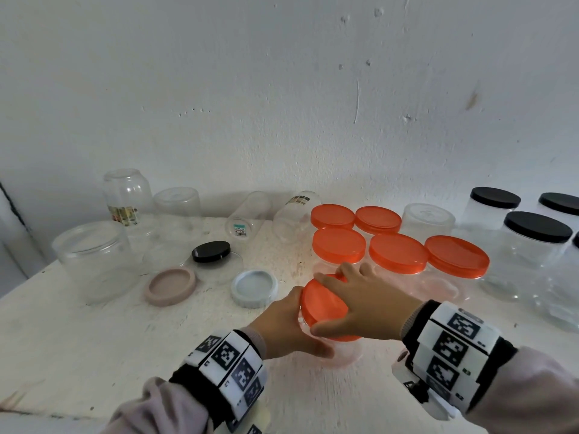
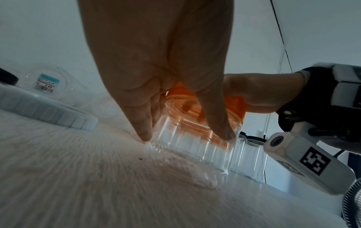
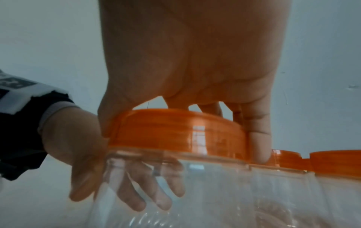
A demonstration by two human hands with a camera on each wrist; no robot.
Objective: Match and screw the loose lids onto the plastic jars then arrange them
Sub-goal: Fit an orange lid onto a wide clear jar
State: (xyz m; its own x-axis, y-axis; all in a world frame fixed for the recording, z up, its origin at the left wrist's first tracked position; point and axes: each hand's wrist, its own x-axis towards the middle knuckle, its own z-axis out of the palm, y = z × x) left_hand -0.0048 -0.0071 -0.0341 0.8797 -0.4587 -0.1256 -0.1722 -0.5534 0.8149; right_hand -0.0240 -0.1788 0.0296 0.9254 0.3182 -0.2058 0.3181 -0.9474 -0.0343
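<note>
A clear plastic jar (image 1: 344, 352) (image 2: 195, 148) (image 3: 224, 188) stands slightly tilted on the white table, with an orange lid (image 1: 322, 303) (image 3: 175, 131) on its mouth. My left hand (image 1: 288, 327) (image 2: 187, 137) wraps the jar's body, thumb on the near side and fingers behind. My right hand (image 1: 360, 305) (image 3: 183, 135) grips the lid from above, thumb and fingers curled over its rim. Several jars with orange lids (image 1: 398, 252) stand just behind. Loose lids lie to the left: black (image 1: 210, 251), pink (image 1: 170, 286), white (image 1: 254, 288).
Several open clear jars (image 1: 94, 258) stand or lie at the back left near the wall. Jars with black lids (image 1: 535, 239) are grouped at the right. The table's front edge (image 1: 47, 413) runs at the lower left.
</note>
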